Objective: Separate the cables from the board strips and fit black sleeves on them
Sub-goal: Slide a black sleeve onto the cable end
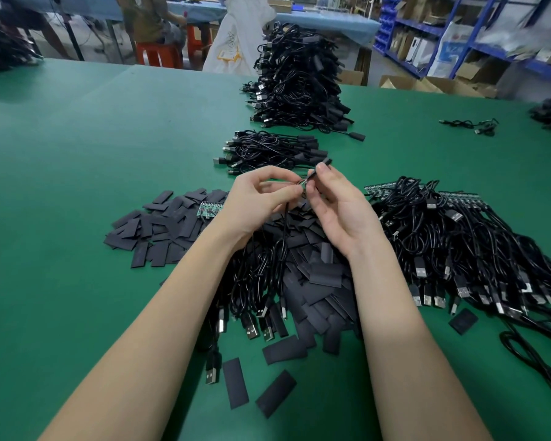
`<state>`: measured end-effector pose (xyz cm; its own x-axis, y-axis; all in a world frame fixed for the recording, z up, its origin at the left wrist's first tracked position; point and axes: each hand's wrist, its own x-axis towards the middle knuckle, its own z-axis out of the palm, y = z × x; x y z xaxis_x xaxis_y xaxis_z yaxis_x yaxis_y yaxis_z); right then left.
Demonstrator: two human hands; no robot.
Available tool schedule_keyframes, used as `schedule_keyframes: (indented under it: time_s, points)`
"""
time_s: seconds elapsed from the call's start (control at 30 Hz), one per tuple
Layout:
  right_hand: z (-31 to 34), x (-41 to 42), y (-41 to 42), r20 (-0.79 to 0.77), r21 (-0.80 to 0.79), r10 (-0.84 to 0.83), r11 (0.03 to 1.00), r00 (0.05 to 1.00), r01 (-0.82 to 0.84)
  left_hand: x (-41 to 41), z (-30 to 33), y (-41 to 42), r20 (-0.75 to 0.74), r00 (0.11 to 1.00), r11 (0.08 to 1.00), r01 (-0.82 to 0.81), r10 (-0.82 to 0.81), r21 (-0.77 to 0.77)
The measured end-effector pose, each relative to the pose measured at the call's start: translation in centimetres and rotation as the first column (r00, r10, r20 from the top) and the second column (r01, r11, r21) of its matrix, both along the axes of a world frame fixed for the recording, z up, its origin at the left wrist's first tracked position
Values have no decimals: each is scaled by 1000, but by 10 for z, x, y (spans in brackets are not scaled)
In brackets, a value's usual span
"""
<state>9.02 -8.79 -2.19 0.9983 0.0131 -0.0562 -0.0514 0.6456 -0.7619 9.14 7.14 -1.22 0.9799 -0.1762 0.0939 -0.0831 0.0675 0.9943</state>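
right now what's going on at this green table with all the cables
A person is sleeving cables. The left hand pinches a cable end, while the right hand holds a black sleeve at that end. Loose sleeves lie below, unsleeved cables on board strips to the right, and finished stacks beyond.

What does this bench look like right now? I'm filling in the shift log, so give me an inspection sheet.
Surface: green table mat.
Job's things: loose black sleeves; board strip lying among them; unsleeved cables on strips.
Clutter: stray cable far right.
Grippers: left hand pinches a cable end; right hand pinches a sleeve at it.
Cables: small finished bundle; tall finished stack.
Surroundings: blue shelving, cardboard boxes, red stool.
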Motion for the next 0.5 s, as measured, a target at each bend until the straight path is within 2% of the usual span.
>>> schedule_keyframes:
  time_s: [0.13, 0.37, 0.5]
  points:
    - [6, -4, -2, -19, -79, -38, 996, 999, 37, 3, 0, 2, 130, 991, 996, -45, 35, 76]
    - [8, -6, 1, -43, -103, -91, 991, 995, 86, 4, -6, 2, 198, 979, 985, -85, 54, 152]
    - [5, -6, 1, -33, -143, -83, 987, 996, 77, 4, -5, 2, 302, 953, 969, -110, 38, 223]
